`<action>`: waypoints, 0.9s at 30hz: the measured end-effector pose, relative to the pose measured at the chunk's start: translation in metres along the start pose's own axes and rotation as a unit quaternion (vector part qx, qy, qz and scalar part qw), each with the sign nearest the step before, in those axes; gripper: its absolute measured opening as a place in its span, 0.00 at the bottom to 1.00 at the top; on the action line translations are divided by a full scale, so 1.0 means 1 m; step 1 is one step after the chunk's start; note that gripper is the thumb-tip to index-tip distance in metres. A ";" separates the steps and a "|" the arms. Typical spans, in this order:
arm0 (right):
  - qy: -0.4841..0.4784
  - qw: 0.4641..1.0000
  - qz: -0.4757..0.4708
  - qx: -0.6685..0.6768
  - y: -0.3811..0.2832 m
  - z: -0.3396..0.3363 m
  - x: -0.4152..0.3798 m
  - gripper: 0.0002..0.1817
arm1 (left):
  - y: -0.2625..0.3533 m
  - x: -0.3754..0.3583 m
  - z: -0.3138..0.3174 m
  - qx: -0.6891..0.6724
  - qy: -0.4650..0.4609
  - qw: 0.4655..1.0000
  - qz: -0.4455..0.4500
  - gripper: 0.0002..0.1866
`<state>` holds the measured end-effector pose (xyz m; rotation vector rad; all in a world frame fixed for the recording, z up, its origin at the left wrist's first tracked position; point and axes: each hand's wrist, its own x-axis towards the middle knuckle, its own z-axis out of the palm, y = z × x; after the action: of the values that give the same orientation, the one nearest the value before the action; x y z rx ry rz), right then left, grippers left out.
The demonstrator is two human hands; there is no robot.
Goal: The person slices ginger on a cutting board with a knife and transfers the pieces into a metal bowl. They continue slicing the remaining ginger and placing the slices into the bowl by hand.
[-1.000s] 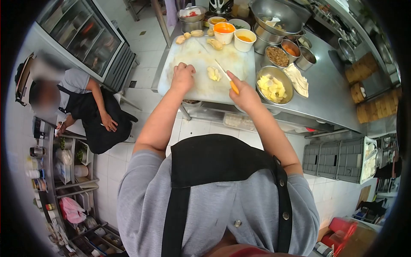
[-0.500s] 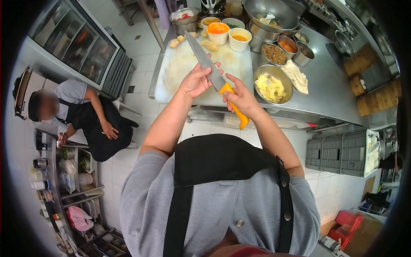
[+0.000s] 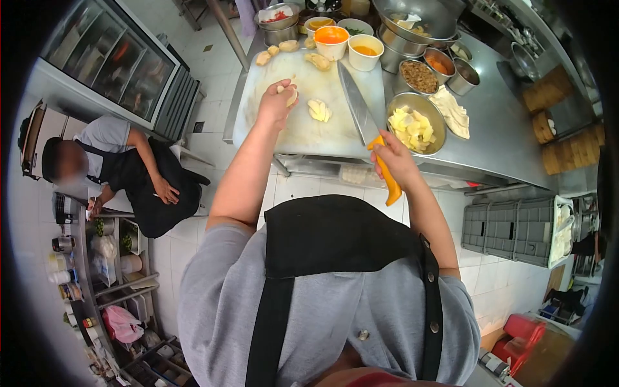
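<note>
My right hand (image 3: 393, 158) grips the orange handle of a large knife (image 3: 361, 116); its blade points away over the right side of the white cutting board (image 3: 303, 132). My left hand (image 3: 277, 101) is over the board's middle and holds a pale piece of food (image 3: 290, 95). A small pile of cut yellow pieces (image 3: 318, 109) lies on the board between my hands. To the right of the board, a steel bowl of cut yellow chunks (image 3: 413, 128) stands.
Whole pale pieces (image 3: 318, 61) lie at the board's far edge. Cups of orange sauce (image 3: 331, 40) and several steel bowls (image 3: 419, 76) crowd the back of the steel counter. A folded cloth (image 3: 452, 111) lies right. A seated person (image 3: 122, 169) is at left by a glass-door cabinet.
My left hand left the blade and reached forward to pick up a piece from the board. The right hand swung the knife to the right, blade now over the board's right side.
</note>
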<state>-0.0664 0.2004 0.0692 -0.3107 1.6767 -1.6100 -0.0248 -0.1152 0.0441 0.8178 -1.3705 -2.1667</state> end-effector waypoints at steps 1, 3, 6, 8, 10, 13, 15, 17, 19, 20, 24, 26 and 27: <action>-0.010 1.000 0.007 -0.010 0.007 -0.003 -0.001 0.33 | -0.011 0.001 0.003 0.068 0.010 0.996 0.048 0.13; -0.024 0.999 0.023 -0.015 0.018 -0.001 -0.003 0.32 | -0.035 0.001 0.010 0.203 0.028 0.968 0.143 0.16; -0.025 0.999 0.043 -0.005 0.025 0.010 -0.003 0.30 | -0.052 -0.008 0.018 0.350 -0.048 0.923 0.150 0.21; -0.017 0.999 0.048 0.002 0.027 0.015 -0.002 0.29 | -0.061 -0.018 0.026 0.327 -0.017 0.920 0.215 0.21; -0.044 0.998 0.053 -0.001 0.028 0.019 0.000 0.29 | -0.065 -0.024 0.029 0.305 0.013 0.911 0.277 0.21; -0.061 0.996 0.061 -0.005 0.029 0.029 0.004 0.29 | -0.076 -0.010 0.026 0.312 0.064 0.897 0.306 0.21; -0.078 0.995 0.066 -0.006 0.030 0.039 0.007 0.30 | -0.082 -0.011 0.030 0.393 0.046 0.859 0.325 0.23; -0.104 0.992 0.070 -0.004 0.031 0.049 0.012 0.31 | -0.080 -0.018 0.034 0.455 0.051 0.824 0.333 0.24; -0.105 0.992 0.066 -0.021 0.029 0.060 0.016 0.30 | -0.082 -0.022 0.041 0.495 0.076 0.798 0.336 0.24; -0.102 0.992 0.065 -0.030 0.027 0.063 0.016 0.30 | -0.083 -0.021 0.043 0.488 0.081 0.802 0.336 0.24; -0.118 0.992 0.038 -0.009 0.017 0.062 0.010 0.30 | -0.084 -0.011 0.042 0.434 0.082 0.831 0.340 0.22; -0.106 0.994 0.022 -0.020 0.004 0.056 -0.001 0.30 | -0.075 -0.015 0.057 0.387 0.068 0.847 0.357 0.21; -0.084 0.996 0.010 -0.019 -0.004 0.051 -0.011 0.30 | -0.068 -0.019 0.071 0.378 0.050 0.845 0.376 0.21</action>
<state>-0.0269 0.1692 0.0824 -0.4352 1.5790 -1.4966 -0.0631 -0.0291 0.0099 0.4741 -2.0670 -0.9535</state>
